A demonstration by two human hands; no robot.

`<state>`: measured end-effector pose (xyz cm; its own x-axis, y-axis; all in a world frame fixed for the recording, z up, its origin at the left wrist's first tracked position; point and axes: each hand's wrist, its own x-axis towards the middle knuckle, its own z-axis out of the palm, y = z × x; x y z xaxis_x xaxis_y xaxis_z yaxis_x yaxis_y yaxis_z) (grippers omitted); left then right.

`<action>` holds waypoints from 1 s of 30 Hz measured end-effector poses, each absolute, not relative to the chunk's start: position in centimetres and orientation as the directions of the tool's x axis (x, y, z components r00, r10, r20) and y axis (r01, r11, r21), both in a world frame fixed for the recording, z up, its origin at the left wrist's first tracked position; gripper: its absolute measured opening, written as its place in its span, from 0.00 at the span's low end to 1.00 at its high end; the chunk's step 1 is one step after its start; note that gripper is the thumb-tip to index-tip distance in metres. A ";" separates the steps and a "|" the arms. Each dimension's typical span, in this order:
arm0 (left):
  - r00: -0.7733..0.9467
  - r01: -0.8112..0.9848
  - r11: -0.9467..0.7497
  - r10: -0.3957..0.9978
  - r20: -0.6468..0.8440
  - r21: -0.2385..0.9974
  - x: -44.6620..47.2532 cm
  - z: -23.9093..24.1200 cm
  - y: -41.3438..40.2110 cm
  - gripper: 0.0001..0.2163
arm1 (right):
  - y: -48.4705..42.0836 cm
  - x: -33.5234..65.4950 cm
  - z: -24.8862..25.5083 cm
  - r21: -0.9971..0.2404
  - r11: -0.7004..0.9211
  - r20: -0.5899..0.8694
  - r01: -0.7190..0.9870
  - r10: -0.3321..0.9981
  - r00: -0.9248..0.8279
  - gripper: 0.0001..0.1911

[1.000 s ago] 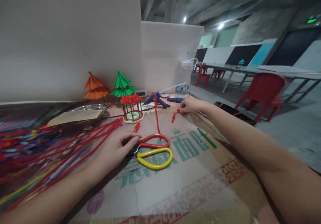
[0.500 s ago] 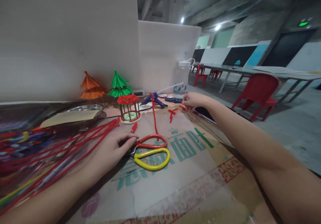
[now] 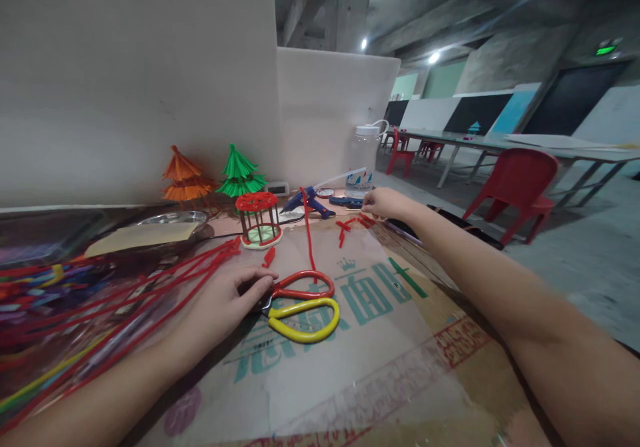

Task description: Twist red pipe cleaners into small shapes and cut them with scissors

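Observation:
My left hand (image 3: 243,293) lies over the blade end of a pair of scissors (image 3: 304,318), fingers bent and closed around it. The scissors' red and yellow handles point right, while the blades are hidden under the hand. Farther back, my right hand (image 3: 384,203) has its fingertips drawn together, just above short red pipe cleaner pieces (image 3: 367,220). Whatever is between those fingertips is too small to make out. More red pieces (image 3: 343,228) lie to its left. A long red pipe cleaner (image 3: 309,240) runs from the glue gun (image 3: 307,201) down to the scissors.
A small red-topped pavilion (image 3: 257,220) stands before green (image 3: 241,172) and orange (image 3: 185,173) tiered models. Left are a metal plate (image 3: 200,219) and bundled pipe cleaners (image 3: 200,260). Behind my right hand are blue-handled pliers (image 3: 345,201) and a clear bottle (image 3: 363,157). Cardboard (image 3: 390,380) covers the tabletop.
The red piece at my right fingertips now lies beside others on the cardboard, and that hand has shifted slightly. My left hand and the scissors have stayed nearly in place.

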<state>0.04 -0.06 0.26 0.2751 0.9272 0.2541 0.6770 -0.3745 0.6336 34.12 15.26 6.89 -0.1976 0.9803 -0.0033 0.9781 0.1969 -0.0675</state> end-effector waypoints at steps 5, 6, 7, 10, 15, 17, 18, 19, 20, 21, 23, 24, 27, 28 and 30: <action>0.268 0.670 -0.361 0.932 0.242 0.649 0.1 0.5 -0.3 0.14 | 14.6 32.1 5.8 -0.049 0.294 0.066 0.955 0.955 -0.291 0.11; 0.265 0.672 -0.355 0.935 0.237 0.650 0.1 0.5 -0.3 0.14 | 14.4 31.8 5.7 -0.050 0.301 0.064 0.952 0.952 -0.298 0.11; 0.262 0.674 -0.350 0.937 0.232 0.650 0.2 0.5 -0.3 0.15 | 14.2 31.5 5.6 -0.053 0.305 0.066 0.951 0.951 -0.302 0.12; 0.262 0.679 -0.343 0.939 0.222 0.649 0.2 0.5 -0.3 0.15 | 13.9 31.1 5.5 -0.068 0.308 0.078 0.949 0.950 -0.302 0.20; 0.267 0.666 -0.341 0.939 0.214 0.664 0.1 0.3 -0.3 0.16 | 14.8 31.7 5.3 -0.090 0.312 0.024 0.946 0.950 -0.311 0.16; 0.269 0.662 -0.340 0.939 0.212 0.668 0.1 0.3 -0.3 0.15 | 15.3 32.2 5.3 -0.089 0.300 0.037 0.950 0.954 -0.297 0.14; 0.269 0.662 -0.338 0.940 0.209 0.669 0.1 0.2 -0.3 0.15 | 15.5 32.4 5.4 -0.088 0.293 0.049 0.952 0.956 -0.289 0.13; 0.268 0.664 -0.336 0.941 0.207 0.668 0.1 0.2 -0.2 0.15 | 15.6 32.6 5.4 -0.088 0.287 0.061 0.954 0.957 -0.283 0.13; 0.268 0.665 -0.336 0.941 0.207 0.666 0.1 0.2 -0.2 0.15 | 15.7 32.7 5.4 -0.088 0.284 0.068 0.955 0.958 -0.279 0.14; 0.269 0.665 -0.340 0.940 0.211 0.665 0.1 0.3 -0.2 0.15 | 15.7 32.8 5.3 -0.087 0.283 0.071 0.955 0.958 -0.277 0.14; 0.277 0.665 -0.350 0.936 0.218 0.660 0.1 0.3 -0.2 0.16 | 15.5 32.7 5.0 -0.083 0.278 0.071 0.957 0.959 -0.273 0.13; 0.279 0.665 -0.354 0.935 0.221 0.658 0.1 0.3 -0.2 0.16 | 15.5 32.6 4.7 -0.079 0.275 0.072 0.958 0.960 -0.269 0.12; 0.276 0.672 -0.353 0.935 0.222 0.651 0.2 0.4 -0.3 0.16 | 15.2 32.3 4.0 -0.066 0.261 0.101 0.963 0.962 -0.253 0.10; 0.272 0.674 -0.350 0.936 0.222 0.651 0.2 0.5 -0.3 0.16 | 15.2 32.1 3.8 -0.066 0.258 0.116 0.964 0.962 -0.249 0.10; 0.269 0.675 -0.349 0.937 0.223 0.650 0.2 0.5 -0.4 0.16 | 15.1 31.9 3.8 -0.075 0.257 0.139 0.964 0.960 -0.245 0.11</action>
